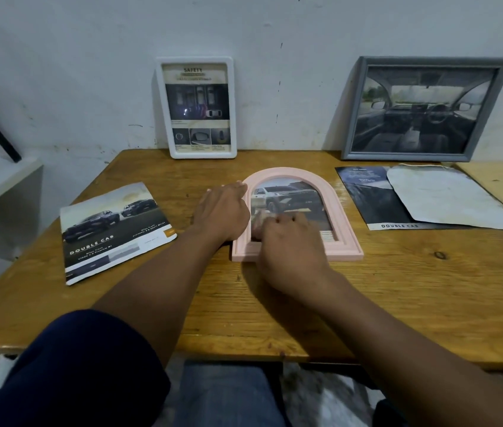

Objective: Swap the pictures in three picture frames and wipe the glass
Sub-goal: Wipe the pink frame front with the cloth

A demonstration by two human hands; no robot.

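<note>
Three frames are before you, and the one in work is the pink arched frame [345, 229], lying flat on the surface [398, 288] between your hands. Your left hand [222, 211] lies with straight fingers along its left rim and steadies it. Your right hand [290, 241] rests on the lower part of the glass [299, 198] with the fingers curled; whether they pinch a cloth I cannot tell, because the spot is blurred. The frame looks light and stiff, so it will probably slide on the smooth wood if you rub without holding it. The glass is likely thin and fragile: press softly, and lift the frame by both side rims, not by the pane. The white frame [204, 154] and the grey frame [435, 62] lean on the wall behind, well apart.
</note>
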